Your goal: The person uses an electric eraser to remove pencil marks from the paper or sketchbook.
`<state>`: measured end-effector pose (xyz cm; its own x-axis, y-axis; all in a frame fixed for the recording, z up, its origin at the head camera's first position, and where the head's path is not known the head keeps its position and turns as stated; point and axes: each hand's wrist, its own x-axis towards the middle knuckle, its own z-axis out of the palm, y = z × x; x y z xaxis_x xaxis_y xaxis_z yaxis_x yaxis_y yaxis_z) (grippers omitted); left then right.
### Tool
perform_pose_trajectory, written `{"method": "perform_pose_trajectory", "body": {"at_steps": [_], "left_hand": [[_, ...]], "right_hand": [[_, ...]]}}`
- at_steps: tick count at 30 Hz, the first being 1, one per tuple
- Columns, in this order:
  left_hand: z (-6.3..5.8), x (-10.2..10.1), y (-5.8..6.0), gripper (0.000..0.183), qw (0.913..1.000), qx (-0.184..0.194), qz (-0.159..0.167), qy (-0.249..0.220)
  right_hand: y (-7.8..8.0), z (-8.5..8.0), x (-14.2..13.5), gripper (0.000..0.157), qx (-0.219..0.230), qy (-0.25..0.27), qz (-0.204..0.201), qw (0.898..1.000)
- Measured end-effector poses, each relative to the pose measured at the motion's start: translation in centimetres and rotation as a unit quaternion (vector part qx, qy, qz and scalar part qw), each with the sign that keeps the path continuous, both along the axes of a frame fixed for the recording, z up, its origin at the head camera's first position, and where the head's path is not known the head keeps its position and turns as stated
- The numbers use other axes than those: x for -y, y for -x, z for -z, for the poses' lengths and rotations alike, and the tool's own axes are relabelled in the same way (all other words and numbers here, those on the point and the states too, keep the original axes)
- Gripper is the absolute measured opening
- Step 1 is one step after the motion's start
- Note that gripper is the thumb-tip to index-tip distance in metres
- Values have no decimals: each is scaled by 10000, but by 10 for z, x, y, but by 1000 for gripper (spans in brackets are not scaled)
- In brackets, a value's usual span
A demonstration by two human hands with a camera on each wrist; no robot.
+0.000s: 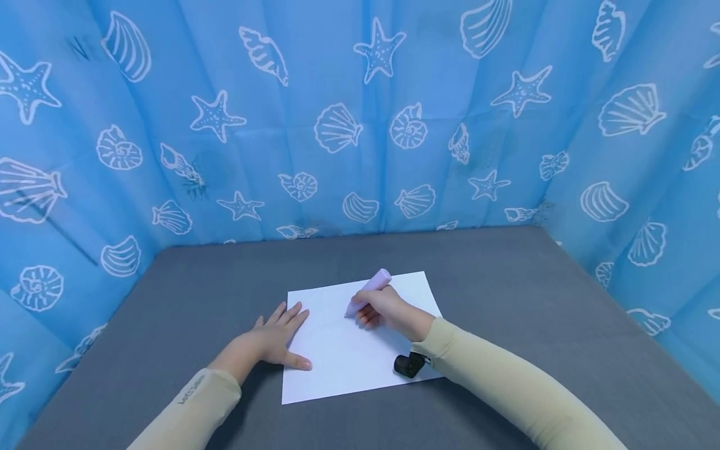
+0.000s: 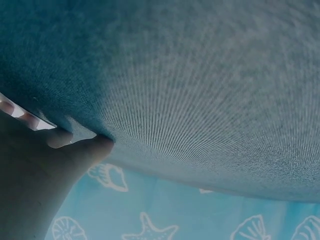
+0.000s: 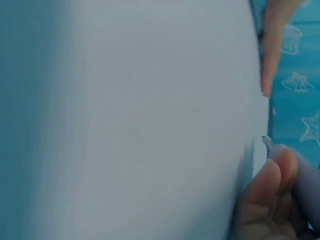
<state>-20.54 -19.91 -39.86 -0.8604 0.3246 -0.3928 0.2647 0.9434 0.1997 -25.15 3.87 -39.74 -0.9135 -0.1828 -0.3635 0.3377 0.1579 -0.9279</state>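
A thick lavender pen (image 1: pixel 377 281) slants over a white sheet of paper (image 1: pixel 332 369); its narrow tip (image 3: pixel 267 142) points down to the left. My right hand (image 1: pixel 388 309) grips the pen between thumb and fingers, over the sheet's right half. In the head view the tip is at the paper, but whether it touches I cannot tell. My left hand (image 1: pixel 275 340) lies with fingers spread at the sheet's left edge, fingertips and thumb on the paper. The left wrist view shows the left fingers (image 2: pixel 90 150) from the side. No marks are discernible on the paper.
A grey cloth-covered table (image 1: pixel 506 281) extends around the sheet. Blue curtains (image 1: pixel 360 169) with white shells and starfish stand behind it and at both sides. A small black camera (image 1: pixel 409 364) hangs at the right wrist, above the paper's lower right.
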Motion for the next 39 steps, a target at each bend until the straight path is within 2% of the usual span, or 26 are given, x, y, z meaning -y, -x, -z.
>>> {"method": "perform_pose_trajectory", "body": {"at_steps": [3, 6, 14, 18, 25, 29, 34, 39], "left_hand": [[2, 1, -3, 112, 10000, 5, -10, -61], [1, 0, -4, 112, 9999, -20, -21, -114], [-3, -2, -3, 111, 9998, 21, 12, -203], [-4, -2, -4, 110, 9998, -11, 40, -214], [-5, 0, -4, 111, 9998, -17, 44, -194], [-4, 0, -3, 111, 9997, -44, 100, -209], [-2, 0, -3, 113, 9997, 17, 43, -221], [-6, -2, -4, 112, 9997, -41, 75, -235]], "right_hand": [[0, 1, -2, 18, 64, 142, 177, 9997], [-1, 0, -2, 15, -48, 14, 299, 9995], [-4, 2, 4, 17, -100, -416, 151, 9990], [-4, 2, 3, 17, -153, -442, 221, 9987], [-3, 0, -2, 17, -141, -551, -53, 9984], [-1, -1, -9, 16, -20, -326, -63, 9994], [5, -5, -23, 16, 242, 398, 113, 9988], [7, -16, -37, 19, 272, 603, 289, 9974]]}}
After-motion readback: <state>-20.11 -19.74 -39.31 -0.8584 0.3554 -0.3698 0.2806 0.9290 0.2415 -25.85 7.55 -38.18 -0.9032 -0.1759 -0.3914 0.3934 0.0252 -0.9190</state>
